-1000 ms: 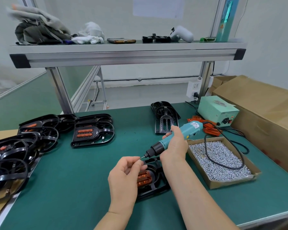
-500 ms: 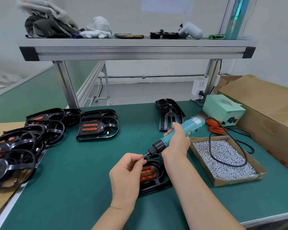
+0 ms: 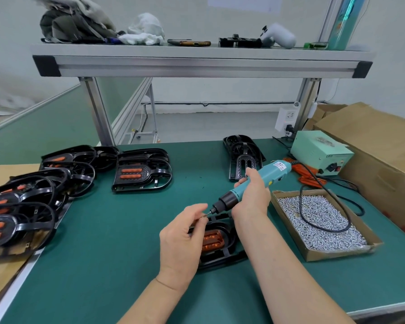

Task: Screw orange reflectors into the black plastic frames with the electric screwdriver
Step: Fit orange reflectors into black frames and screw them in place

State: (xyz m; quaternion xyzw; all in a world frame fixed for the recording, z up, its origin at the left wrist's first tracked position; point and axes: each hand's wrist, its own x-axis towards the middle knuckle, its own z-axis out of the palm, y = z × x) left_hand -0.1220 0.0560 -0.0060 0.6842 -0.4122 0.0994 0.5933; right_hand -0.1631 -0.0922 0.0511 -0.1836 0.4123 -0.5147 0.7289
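Observation:
My right hand (image 3: 251, 197) grips the teal electric screwdriver (image 3: 255, 183), held slanted with its black nose pointing down-left. My left hand (image 3: 185, 235) pinches a small screw (image 3: 204, 216) at the driver's bit tip. Just below both hands lies a black plastic frame (image 3: 222, 253) with an orange reflector (image 3: 212, 240) seated in it, partly hidden by my left hand. The bit hovers above the frame's far edge, apart from it.
A cardboard tray of screws (image 3: 323, 220) with the driver's black cable across it sits on the right. A pale green power box (image 3: 320, 155), loose orange reflectors (image 3: 309, 178) and a brown carton (image 3: 379, 150) lie behind. Finished frames (image 3: 142, 170) pile at left; empty frames (image 3: 242, 157) at centre back.
Both hands stay together with the screw at the bit tip; the hands and driver barely shift relative to the frame. The camera has moved closer and panned slightly.

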